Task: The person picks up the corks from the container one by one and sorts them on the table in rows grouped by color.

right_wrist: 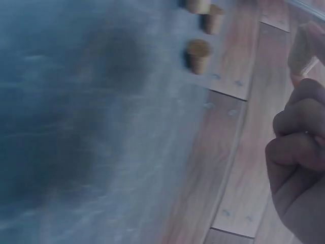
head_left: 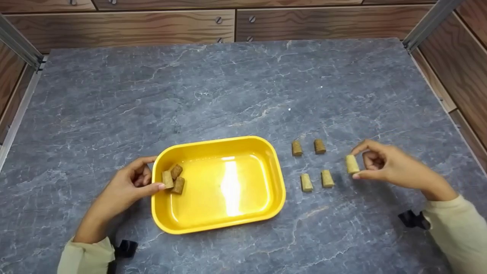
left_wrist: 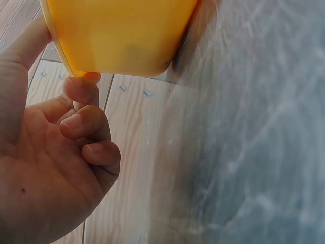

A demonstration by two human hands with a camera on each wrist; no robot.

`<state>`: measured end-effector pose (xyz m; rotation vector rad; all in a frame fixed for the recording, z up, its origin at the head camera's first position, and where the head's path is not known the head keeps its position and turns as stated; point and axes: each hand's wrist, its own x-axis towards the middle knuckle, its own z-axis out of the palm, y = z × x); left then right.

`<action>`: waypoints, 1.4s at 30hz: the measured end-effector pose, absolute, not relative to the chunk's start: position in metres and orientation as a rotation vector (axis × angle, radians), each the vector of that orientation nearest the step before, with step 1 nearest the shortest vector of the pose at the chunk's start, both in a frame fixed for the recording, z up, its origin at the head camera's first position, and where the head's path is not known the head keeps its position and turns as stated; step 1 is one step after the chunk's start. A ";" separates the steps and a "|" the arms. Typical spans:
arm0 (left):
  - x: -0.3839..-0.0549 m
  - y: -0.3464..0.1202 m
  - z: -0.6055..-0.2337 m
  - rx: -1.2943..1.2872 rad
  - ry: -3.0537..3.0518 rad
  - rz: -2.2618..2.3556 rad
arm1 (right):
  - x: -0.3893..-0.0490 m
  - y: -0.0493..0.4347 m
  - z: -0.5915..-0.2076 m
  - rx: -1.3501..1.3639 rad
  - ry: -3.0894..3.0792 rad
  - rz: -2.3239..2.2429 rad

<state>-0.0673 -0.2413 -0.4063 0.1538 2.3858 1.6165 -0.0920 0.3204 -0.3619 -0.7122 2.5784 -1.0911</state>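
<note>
A grey marbled tabletop with pale veins (head_left: pixel 190 95) spreads beneath and far beyond the left hand (head_left: pixel 131 184) and right hand (head_left: pixel 388 163). Two tiny white specks (head_left: pixel 289 109) lie on it, farther out than the right hand and to its left. Beyond both hands stand brown wood-grain panels (head_left: pixel 121 30) with grey slotted screw heads (head_left: pixel 218 20); similar brown side panels (head_left: pixel 456 57) rise outward of each hand. A grey metal post (head_left: pixel 21 45) stands at the far corner on the left hand's side, another (head_left: pixel 430 24) on the right's.
</note>
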 end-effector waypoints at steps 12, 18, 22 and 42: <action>-0.068 -0.241 -0.405 0.179 2.387 1.617 | -0.089 0.323 -0.380 -0.506 2.641 -0.623; -0.067 -0.241 -0.405 0.168 2.390 1.605 | -0.090 0.322 -0.381 -0.488 2.642 -0.518; -0.067 -0.241 -0.405 0.159 2.390 1.604 | -0.091 0.322 -0.381 -0.473 2.628 -0.461; -0.067 -0.241 -0.407 0.244 2.412 1.665 | -0.090 0.328 -0.360 -0.485 2.647 -0.643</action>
